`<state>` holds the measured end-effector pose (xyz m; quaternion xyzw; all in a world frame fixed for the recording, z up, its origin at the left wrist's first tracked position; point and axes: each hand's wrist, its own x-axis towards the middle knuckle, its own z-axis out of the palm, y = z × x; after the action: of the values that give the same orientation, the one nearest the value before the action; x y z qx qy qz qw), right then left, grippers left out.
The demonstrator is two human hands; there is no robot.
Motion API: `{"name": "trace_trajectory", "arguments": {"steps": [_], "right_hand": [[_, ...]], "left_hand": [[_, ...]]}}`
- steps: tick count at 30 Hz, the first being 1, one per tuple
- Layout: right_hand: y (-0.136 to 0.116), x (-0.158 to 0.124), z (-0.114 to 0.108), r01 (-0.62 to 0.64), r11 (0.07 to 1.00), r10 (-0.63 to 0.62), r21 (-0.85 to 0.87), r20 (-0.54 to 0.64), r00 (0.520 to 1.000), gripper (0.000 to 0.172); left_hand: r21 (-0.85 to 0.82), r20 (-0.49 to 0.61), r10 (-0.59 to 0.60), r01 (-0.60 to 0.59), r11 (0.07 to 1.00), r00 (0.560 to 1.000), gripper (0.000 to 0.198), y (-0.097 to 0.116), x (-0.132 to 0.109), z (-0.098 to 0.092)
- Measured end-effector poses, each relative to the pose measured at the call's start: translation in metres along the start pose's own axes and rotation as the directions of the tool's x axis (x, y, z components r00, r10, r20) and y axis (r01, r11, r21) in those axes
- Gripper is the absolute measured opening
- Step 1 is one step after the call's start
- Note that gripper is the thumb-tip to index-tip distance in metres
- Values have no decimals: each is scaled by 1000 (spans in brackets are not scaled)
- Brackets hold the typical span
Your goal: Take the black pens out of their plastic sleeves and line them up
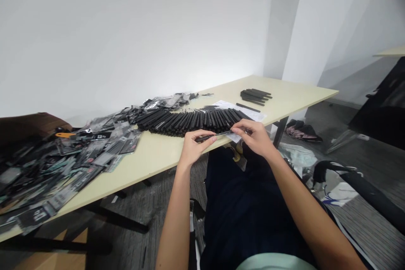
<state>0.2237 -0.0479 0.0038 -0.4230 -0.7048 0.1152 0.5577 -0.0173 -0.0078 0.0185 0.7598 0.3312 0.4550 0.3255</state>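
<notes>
Gripping a black rod [205,138] closed in the left hand [198,147] and right hand [251,136]; many rods [186,120] lie fanned on the surface [164,156], packets [63,168] heaped left.

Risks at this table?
The black stick held between the left hand and right hand sits over the table's edge, so it might drop to the floor. The fanned row of black sticks lies close by and could get knocked. Plastic-packaged items crowd the pale table and might slide off.
</notes>
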Motion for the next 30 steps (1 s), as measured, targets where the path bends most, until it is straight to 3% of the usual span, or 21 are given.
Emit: {"name": "trace_trajectory", "arguments": {"steps": [9,18,21,25,30], "right_hand": [[-3,-2,2,6,1000,-6,23,3,1000,19],[-8,-2,-1,-15,999,9,42,152,988,17],[-6,1,-7,-32,999,27,27,186,982,18],[-3,5,-20,-101,995,102,-15,134,986,21],[8,25,-41,-72,992,86,-108,136,987,27]], "left_hand": [[7,14,-23,23,1000,1000,22,-2,-1,0],[-18,63,-50,51,999,997,27,2,-2,0],[-31,55,-58,60,998,997,28,1,-3,-1],[-94,34,-66,69,993,997,29,1,-4,-3],[-149,-14,-116,113,982,993,30,2,-4,-3]]}}
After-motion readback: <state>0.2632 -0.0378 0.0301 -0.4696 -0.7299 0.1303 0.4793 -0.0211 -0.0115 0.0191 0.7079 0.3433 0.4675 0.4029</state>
